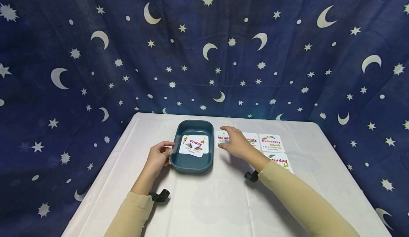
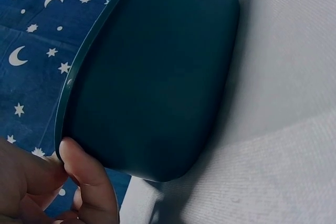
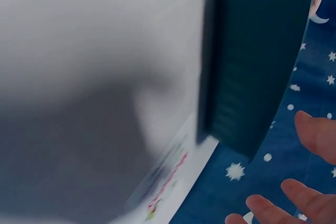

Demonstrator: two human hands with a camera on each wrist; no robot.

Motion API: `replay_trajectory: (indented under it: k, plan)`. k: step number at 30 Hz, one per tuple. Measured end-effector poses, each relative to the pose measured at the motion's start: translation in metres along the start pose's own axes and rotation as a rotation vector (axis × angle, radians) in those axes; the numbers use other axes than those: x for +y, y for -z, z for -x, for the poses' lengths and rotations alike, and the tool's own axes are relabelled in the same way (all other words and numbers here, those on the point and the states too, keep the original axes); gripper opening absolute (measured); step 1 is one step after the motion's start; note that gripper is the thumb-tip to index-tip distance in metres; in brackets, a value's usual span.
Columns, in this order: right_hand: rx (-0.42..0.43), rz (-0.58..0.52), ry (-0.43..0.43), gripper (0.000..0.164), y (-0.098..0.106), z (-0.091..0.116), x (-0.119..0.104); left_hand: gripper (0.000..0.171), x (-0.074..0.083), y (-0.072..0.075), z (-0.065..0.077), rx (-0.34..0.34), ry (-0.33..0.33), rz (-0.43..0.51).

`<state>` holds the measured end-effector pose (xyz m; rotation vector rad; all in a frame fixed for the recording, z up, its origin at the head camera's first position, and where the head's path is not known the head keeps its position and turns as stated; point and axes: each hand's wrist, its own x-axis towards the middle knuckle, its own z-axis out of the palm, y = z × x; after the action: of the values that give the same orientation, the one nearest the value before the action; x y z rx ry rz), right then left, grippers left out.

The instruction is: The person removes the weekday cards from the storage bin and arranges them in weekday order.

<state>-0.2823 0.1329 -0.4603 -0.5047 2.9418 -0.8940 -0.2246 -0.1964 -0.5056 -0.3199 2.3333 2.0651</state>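
My left hand point(image 1: 158, 157) grips the left rim of a dark teal plastic bin point(image 1: 191, 164); in the left wrist view, thumb and finger pinch the bin's edge point(image 2: 71, 85). Inside lies a tilted white card reading Friday point(image 1: 195, 149), overlapping another card point(image 1: 206, 145) whose word is mostly covered. Just right of the bin, my right hand point(image 1: 238, 144) hovers with thumb and fingers spread over a card starting "Mond" point(image 1: 221, 137), partly hiding it. Nothing is between those fingers. In the right wrist view, the fingertips point(image 3: 291, 187) stand apart beside the bin.
Right of my right hand lie a card ending in "sday" point(image 1: 253, 137), a Wednesday card point(image 1: 271, 143) and, in front, a card ending in "turday" point(image 1: 279, 160), partly behind my forearm. A white cloth covers the table point(image 1: 204, 201). A starry blue curtain point(image 1: 191, 66) hangs behind.
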Motion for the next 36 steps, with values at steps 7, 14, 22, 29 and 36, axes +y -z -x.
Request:
replay_trajectory:
  k: [7,14,22,29,36]
  plan:
    - [0.008,-0.009,0.031,0.079,-0.006,-0.006,-0.023,0.026,0.0,0.0,0.0,0.004,0.001,-0.004]
    - [0.01,0.077,0.078,0.078,-0.013,-0.011,-0.038,0.027,-0.001,-0.001,0.0,-0.002,-0.009,-0.002]
    - [-0.02,0.255,0.174,0.084,-0.023,-0.015,-0.056,0.028,-0.003,-0.002,-0.004,0.015,-0.005,0.005]
    - [-0.05,0.313,0.216,0.09,-0.036,-0.02,-0.073,0.027,-0.003,-0.002,-0.003,0.023,-0.018,-0.016]
    - [-0.076,0.359,0.231,0.095,-0.05,-0.028,-0.083,0.027,-0.002,-0.001,-0.002,0.012,-0.016,-0.022]
